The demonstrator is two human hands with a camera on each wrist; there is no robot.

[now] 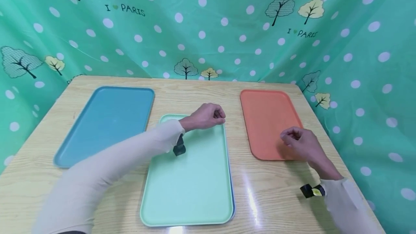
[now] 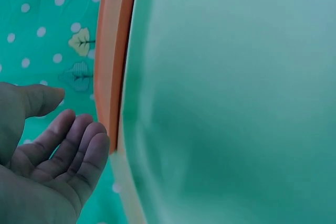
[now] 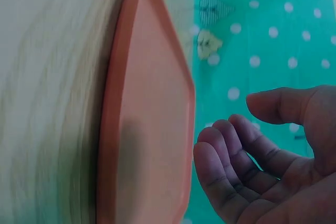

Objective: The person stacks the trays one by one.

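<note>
My left hand (image 1: 214, 116) hovers over the far right corner of a mint green tray (image 1: 188, 183) in the middle of the table. Its fingers are loosely curled and hold nothing, as the left wrist view (image 2: 58, 150) confirms, with the green tray (image 2: 236, 103) beside it. My right hand (image 1: 292, 138) hangs over the near part of an orange tray (image 1: 266, 113) on the right. It is also loosely curled and empty (image 3: 252, 161), beside the orange tray (image 3: 147, 129). A blue tray (image 1: 107, 118) lies on the left.
The wooden table (image 1: 195, 89) is walled on three sides by a green polka-dot curtain (image 1: 227, 28). The edge of another tray shows under the green one along its right side (image 1: 232, 198). Bare wood strips separate the trays.
</note>
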